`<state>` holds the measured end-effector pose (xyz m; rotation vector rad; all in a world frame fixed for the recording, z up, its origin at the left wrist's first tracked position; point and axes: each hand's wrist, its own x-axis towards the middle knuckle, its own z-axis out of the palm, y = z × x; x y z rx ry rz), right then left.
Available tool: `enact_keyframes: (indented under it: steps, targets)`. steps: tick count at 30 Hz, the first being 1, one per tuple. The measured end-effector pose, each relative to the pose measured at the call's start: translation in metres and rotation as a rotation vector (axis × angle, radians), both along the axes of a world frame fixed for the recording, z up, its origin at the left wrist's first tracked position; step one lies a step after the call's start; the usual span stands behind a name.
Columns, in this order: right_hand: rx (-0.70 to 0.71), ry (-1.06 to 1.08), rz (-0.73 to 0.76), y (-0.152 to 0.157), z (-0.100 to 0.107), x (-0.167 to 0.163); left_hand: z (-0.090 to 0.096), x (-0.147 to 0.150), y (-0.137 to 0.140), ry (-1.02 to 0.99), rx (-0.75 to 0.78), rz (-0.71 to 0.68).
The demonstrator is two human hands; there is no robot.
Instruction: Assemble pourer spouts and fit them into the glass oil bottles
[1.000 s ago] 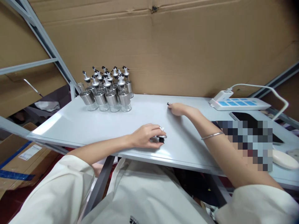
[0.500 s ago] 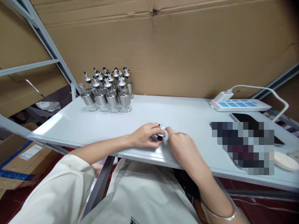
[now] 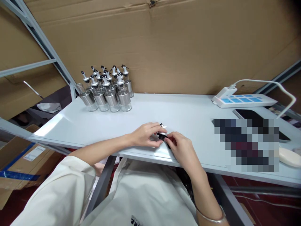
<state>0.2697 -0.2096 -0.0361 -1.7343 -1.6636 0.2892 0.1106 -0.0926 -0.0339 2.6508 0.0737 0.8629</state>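
Near the front edge of the table, my left hand (image 3: 147, 135) holds a pourer spout (image 3: 162, 134) between thumb and fingers. The spout has a silver top, a small black flip cap and a black ribbed stopper. My right hand (image 3: 182, 145) is closed, its thumb and forefinger pinching the stopper from the right side. Fingers of both hands cover part of the spout. At the back left, several glass bottles (image 3: 124, 98) with steel bands stand close together, most fitted with the same kind of spout. One bottle (image 3: 86, 98) at the left end has an open neck.
A white power strip (image 3: 246, 100) with a plugged-in charger (image 3: 225, 93) and cable lies at the back right. A dark phone (image 3: 255, 117), a blurred-out item (image 3: 244, 144) and a cream oval object (image 3: 289, 157) lie on the right of the table. Cardboard (image 3: 178, 47) stands behind the table.
My right hand has gone from a raised, pointing finger beside the spout to a pinch on its stopper. The left hand keeps its hold. The view has shifted slightly.
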Motion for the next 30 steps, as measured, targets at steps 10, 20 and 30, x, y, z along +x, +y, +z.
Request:
enact_keyframes:
  steps: [10,20,30]
  targets:
    - [0.07,0.569,-0.12,-0.0101,-0.0043,0.0032,0.0,-0.0019,-0.0008,0.071,-0.149,0.024]
    - [0.216,0.748,-0.22,-0.011,0.0021,0.004,0.0007,-0.003,-0.0002,0.064,-0.195,-0.026]
    - [0.234,0.796,-0.247,-0.0104,0.0003,0.0051,-0.0003,-0.0036,0.001,0.067,-0.197,-0.093]
